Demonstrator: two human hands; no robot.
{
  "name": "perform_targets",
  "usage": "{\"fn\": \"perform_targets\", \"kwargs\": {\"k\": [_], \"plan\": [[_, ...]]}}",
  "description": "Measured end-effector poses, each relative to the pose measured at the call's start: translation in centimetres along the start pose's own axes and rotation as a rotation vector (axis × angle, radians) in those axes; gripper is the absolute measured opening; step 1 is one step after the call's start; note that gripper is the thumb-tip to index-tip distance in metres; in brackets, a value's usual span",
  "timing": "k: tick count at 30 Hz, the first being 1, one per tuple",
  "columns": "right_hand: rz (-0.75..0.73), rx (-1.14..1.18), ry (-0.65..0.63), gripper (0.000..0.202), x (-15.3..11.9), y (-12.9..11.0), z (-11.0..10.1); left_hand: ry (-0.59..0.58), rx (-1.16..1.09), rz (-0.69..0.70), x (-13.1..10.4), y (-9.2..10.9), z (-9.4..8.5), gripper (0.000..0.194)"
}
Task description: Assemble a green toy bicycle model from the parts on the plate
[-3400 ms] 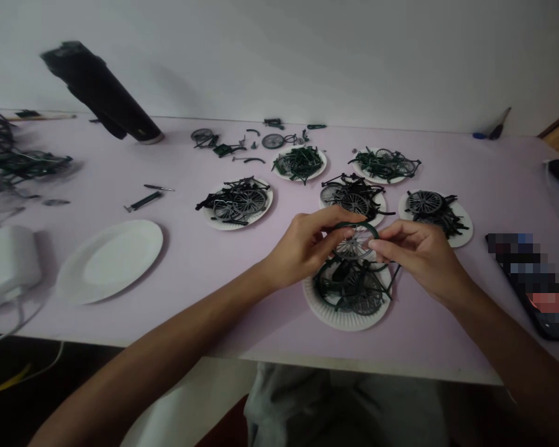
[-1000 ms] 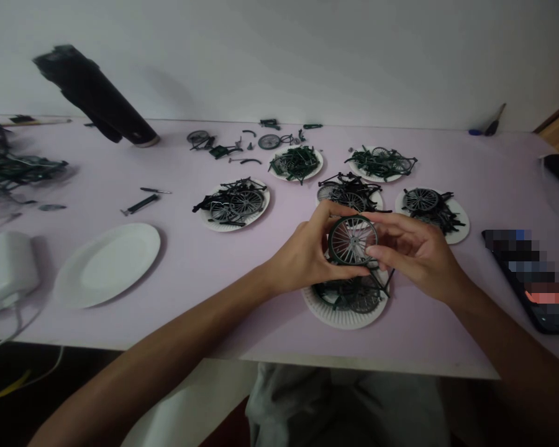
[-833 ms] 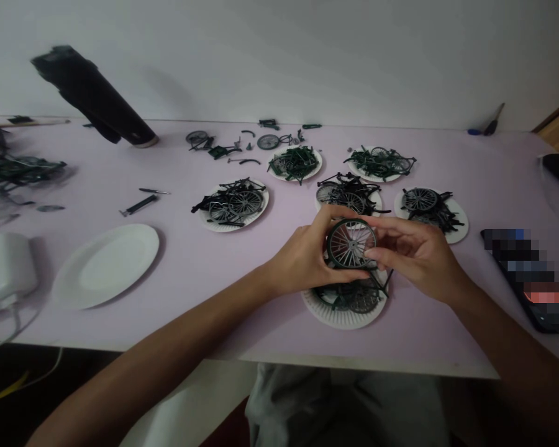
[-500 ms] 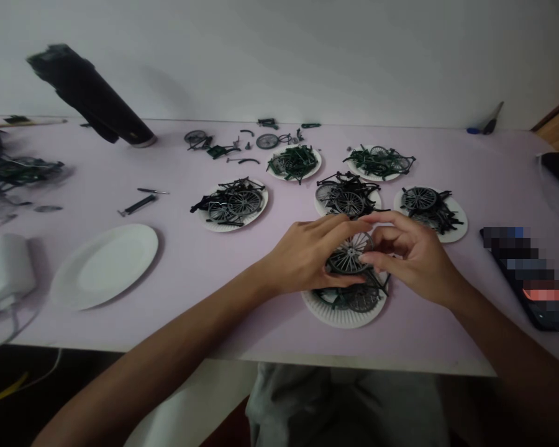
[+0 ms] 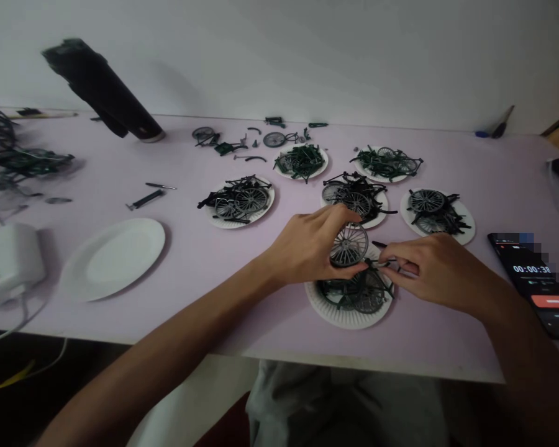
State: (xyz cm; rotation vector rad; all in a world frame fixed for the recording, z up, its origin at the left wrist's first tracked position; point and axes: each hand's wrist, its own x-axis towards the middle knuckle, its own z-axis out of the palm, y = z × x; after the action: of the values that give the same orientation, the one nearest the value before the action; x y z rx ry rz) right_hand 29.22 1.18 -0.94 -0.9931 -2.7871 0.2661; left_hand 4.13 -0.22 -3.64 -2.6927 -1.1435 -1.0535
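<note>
My left hand (image 5: 307,248) is closed around a small grey spoked model bicycle wheel (image 5: 349,244), with thumb and fingers at its rim. Just right of it, my right hand (image 5: 428,267) pinches its fingertips together. A thin dark piece shows by those fingers, but what they hold is too small to make out. Both hands are over the nearest paper plate (image 5: 349,320), which carries green model bicycle parts (image 5: 340,292) and another wheel (image 5: 370,292).
Behind the hands, paper plates bear piles of dark and green bicycle parts (image 5: 300,161). A bare white plate (image 5: 121,257) lies at left, near a white adapter (image 5: 12,261). A phone (image 5: 531,279) lies at right. A black cylinder (image 5: 107,90) leans by the wall.
My right hand has drawn away from the wheel, rightward and slightly down, and now pinches at the plate's right side. My left hand keeps hold of the wheel. The view has shifted slightly.
</note>
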Motion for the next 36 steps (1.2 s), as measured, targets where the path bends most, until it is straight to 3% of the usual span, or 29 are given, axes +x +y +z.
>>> {"fn": "perform_targets", "kwargs": {"k": [7, 17, 24, 30, 36], "plan": [[0.136, -0.037, -0.152, 0.01, 0.4, -0.5, 0.5, 0.007, 0.018, -0.012, 0.0, 0.0, 0.2, 0.059], [0.212, 0.017, -0.19, 0.008, -0.2, -0.3, -1.1, -0.003, 0.044, -0.012, 0.0, 0.2, 0.1, 0.05], [0.257, 0.338, -0.287, 0.01, -0.7, 0.0, -1.9, 0.013, 0.033, 0.008, 0.0, 0.3, 0.1, 0.052], [0.219, 0.551, -0.163, 0.009, -0.6, 0.3, -2.1, 0.003, 0.026, 0.005, 0.1, 0.4, -0.3, 0.051], [0.156, 0.732, -0.113, 0.002, 0.3, -0.2, -0.7, -0.025, 0.019, 0.023, 0.1, 0.6, -0.5, 0.048]]}}
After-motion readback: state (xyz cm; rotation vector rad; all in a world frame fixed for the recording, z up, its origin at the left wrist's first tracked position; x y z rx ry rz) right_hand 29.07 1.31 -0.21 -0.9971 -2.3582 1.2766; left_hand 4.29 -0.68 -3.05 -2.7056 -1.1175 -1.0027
